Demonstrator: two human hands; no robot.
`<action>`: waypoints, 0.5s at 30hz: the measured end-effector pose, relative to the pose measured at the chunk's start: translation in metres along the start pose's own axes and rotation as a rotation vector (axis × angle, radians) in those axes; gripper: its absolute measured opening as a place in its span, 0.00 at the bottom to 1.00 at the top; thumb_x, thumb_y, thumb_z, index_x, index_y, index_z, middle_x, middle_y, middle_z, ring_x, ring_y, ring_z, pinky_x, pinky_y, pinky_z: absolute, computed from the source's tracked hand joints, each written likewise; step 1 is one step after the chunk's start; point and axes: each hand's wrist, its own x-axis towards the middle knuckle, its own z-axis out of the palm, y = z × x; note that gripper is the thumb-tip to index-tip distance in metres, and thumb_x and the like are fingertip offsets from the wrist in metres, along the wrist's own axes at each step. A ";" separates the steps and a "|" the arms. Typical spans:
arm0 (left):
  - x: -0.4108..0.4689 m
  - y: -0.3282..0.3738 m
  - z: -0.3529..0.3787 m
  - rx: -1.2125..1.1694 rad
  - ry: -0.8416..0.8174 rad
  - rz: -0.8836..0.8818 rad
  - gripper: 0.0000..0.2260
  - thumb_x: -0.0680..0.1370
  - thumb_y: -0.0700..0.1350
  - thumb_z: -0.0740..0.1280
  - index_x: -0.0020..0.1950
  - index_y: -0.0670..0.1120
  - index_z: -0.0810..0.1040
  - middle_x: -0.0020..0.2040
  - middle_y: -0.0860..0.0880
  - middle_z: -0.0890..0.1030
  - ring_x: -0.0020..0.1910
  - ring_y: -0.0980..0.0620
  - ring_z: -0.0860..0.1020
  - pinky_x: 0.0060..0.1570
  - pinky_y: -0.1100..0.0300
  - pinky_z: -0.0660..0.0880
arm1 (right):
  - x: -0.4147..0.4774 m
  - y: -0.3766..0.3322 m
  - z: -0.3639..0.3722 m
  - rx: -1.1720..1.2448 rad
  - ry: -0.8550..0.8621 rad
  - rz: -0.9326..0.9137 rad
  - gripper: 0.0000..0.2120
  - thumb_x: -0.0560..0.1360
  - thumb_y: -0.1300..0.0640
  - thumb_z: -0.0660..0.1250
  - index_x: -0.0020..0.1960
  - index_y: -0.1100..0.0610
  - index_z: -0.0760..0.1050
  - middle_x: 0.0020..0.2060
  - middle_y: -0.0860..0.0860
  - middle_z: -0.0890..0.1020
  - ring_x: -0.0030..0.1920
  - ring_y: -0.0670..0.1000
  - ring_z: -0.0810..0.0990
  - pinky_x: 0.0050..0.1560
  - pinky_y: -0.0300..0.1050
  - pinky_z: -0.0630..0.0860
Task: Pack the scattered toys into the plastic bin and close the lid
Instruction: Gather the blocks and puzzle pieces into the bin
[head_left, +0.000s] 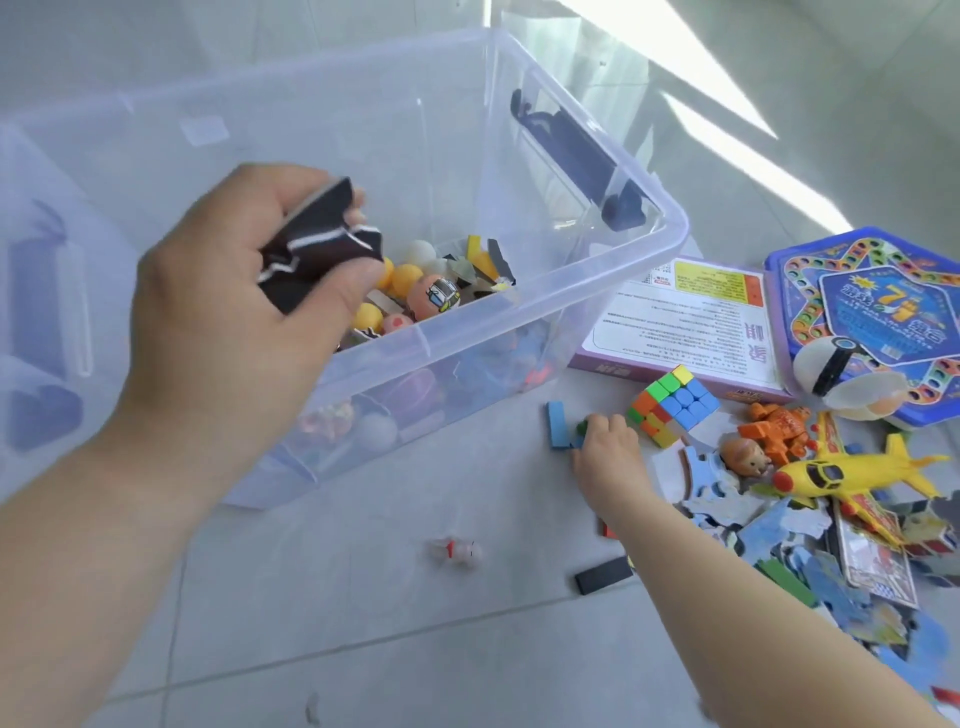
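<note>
The left hand (228, 312) held dark puzzle pieces (317, 244) in a closed grip above the open plastic bin (571, 291), which stood on the floor. The right hand (608, 447) closed its grip around small blocks (561, 431) beside the cube (672, 405).

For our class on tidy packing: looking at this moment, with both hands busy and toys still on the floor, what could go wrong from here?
1. The left hand pinches several dark puzzle pieces above the plastic bin; a loose grip could drop some outside.
2. The right hand reaches for the blue block beside the puzzle cube, which it may knock away.
3. The small clear toy and black block lie apart and might be overlooked.
</note>
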 end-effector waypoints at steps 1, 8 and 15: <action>0.006 -0.006 -0.002 0.047 0.001 -0.024 0.17 0.68 0.51 0.67 0.54 0.69 0.71 0.49 0.72 0.75 0.55 0.58 0.76 0.60 0.63 0.71 | 0.000 -0.001 -0.001 0.043 0.030 -0.006 0.14 0.78 0.64 0.54 0.63 0.65 0.64 0.61 0.60 0.67 0.62 0.59 0.65 0.60 0.46 0.63; 0.011 -0.026 0.002 0.395 -0.252 0.063 0.25 0.71 0.58 0.62 0.65 0.49 0.73 0.57 0.55 0.74 0.58 0.58 0.69 0.45 0.72 0.59 | 0.006 -0.028 -0.001 0.044 0.052 -0.049 0.20 0.78 0.53 0.57 0.66 0.61 0.62 0.63 0.58 0.66 0.63 0.58 0.64 0.61 0.48 0.64; -0.045 -0.022 0.006 0.260 -0.170 0.668 0.06 0.77 0.43 0.59 0.49 0.46 0.76 0.46 0.49 0.80 0.47 0.50 0.75 0.53 0.58 0.69 | 0.009 -0.033 0.006 -0.117 0.006 -0.057 0.16 0.79 0.59 0.54 0.65 0.63 0.61 0.61 0.61 0.66 0.59 0.61 0.71 0.53 0.51 0.69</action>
